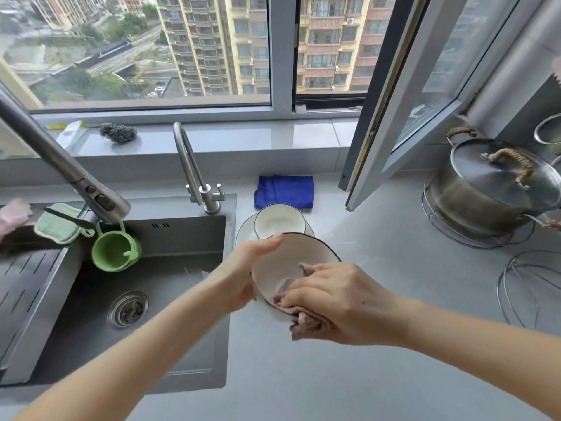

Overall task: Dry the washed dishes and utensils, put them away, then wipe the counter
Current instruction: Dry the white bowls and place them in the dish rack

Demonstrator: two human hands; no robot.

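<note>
Pink glove (15,215) lies at the far left edge, beside a green sponge pad (56,223) on the sink's ledge. A pull-down faucet (60,165) slants over them, and a green silicone cup (115,253) hangs below its head. The stainless sink (170,238) has a drain strainer (128,309) in its floor. On the window sill sits a steel-wool scourer (117,132), and a slim gooseneck tap (194,174) stands at the sink's back right corner.

Just right of the sink, the left hand (243,275) grips a white dark-rimmed bowl (297,256), with the thumb laid along the upper rim and the fingers curled behind its outer wall. The bowl is tilted and held above the grey counter (379,268). The right hand (331,299) clutches a bunched mauve cloth (306,323), its fingers curled around it and pressing it into the bowl's lower inside.

Behind the bowl, a smaller white bowl (279,221) sits on a white plate (243,235). A folded blue cloth (285,191) lies by the wall behind them.

Further right, a window sash (409,101) swings inward over the counter. A lidded steel pot (491,189) with rope-wrapped handles rests on a wire stand (473,238), and another wire rack (531,290) lies nearer at the right edge.
</note>
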